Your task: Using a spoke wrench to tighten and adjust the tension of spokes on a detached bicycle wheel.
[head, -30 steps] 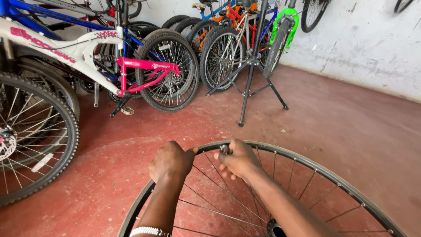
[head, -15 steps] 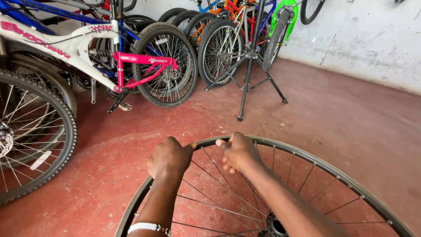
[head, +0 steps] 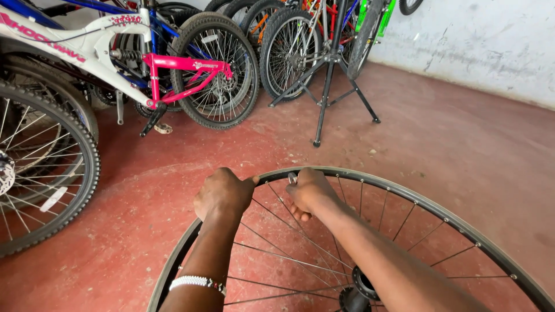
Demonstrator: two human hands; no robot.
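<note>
So here's the setup: a bare bike wheel rim [head: 404,193], no tyre on it, stands upright right in front of the person and fills the bottom half of the view, with the hub [head: 355,289] sitting low around 6 o'clock and thin spokes fanning up from it. The left hand [head: 222,193] is curled tight over the top of the rim at about 11 o'clock on the wheel, fingers wrapped round the metal, properly gripping it. There's a white beaded bracelet [head: 196,282] on that wrist. The right hand [head: 309,190] is just beside it at roughly 12 o'clock, fist closed around a small metal tool [head: 292,178] whose tip pokes out right where a spoke meets the rim; most of the tool is hidden in the fist, so I can't tell exactly what kind it is. The two hands are near each other but not touching. Everything sits on a red concrete floor [head: 451,133]. Off at 10 o'clock there's a white and pink mountain bike [head: 133,69] leaning among other bikes, a big knobby tyre [head: 52,173] at 9 o'clock, and a black folding repair stand [head: 329,86] at 12 o'clock holding up another bike. A scuffed white wall [head: 480,40] runs along 1 to 2 o'clock.
</note>
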